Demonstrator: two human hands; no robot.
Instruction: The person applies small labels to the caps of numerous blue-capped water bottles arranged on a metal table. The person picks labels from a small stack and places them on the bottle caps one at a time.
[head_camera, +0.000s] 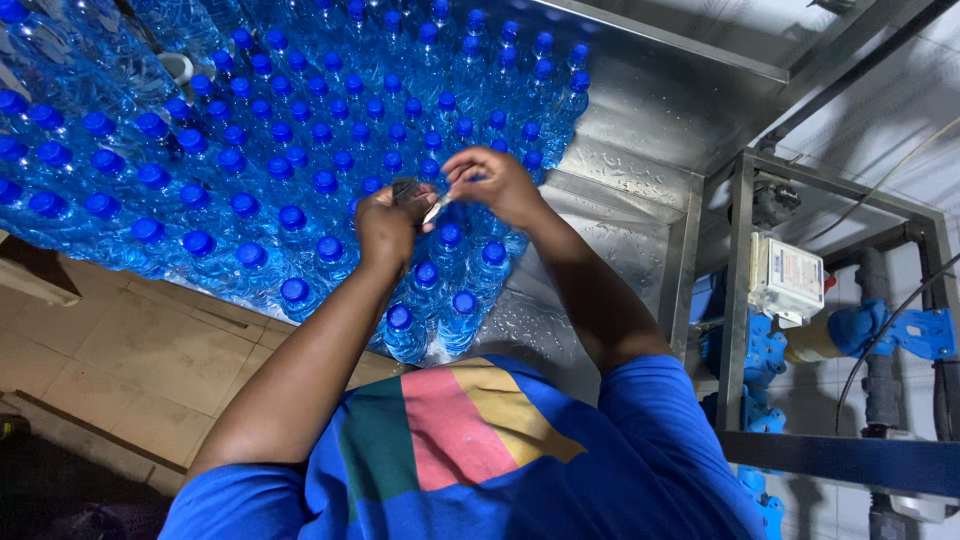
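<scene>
Table: steel, wet surface (640, 130) filling the far and right of our view; beads of water show on the bare metal, and it carries the whole crowd of bottles at working height in front of us.
Bottles: clear blue plastic bottles with blue screw caps (250, 150), standing upright and packed cap to cap from the far left down to the near edge; we judge they stand tight like this so they prop one another. All those we can see are capped; they look filled with clear liquid, though the level in any one is hard for us to tell.
Frame: steel frame (738, 300) at the right, holding a small white box (788, 278) and blue pipe fittings (905, 330); it stands apart from the bottles.
Floor: pale tiles (130, 360) at the near left, below the table edge.
Left hand: our left hand (385, 225) is curled nearly closed around the top of one bottle in the near rows, steadying it, as we read it.
Right hand: our right hand (495, 185) is pinched, fingertips together on a small thin piece (437, 208) held toward the left hand; what the piece is we cannot tell.
Held bottle: bottle under our hands (400, 190), just beside its neighbours, near the middle of the near rows; its cap is mostly hidden by our fingers.
</scene>
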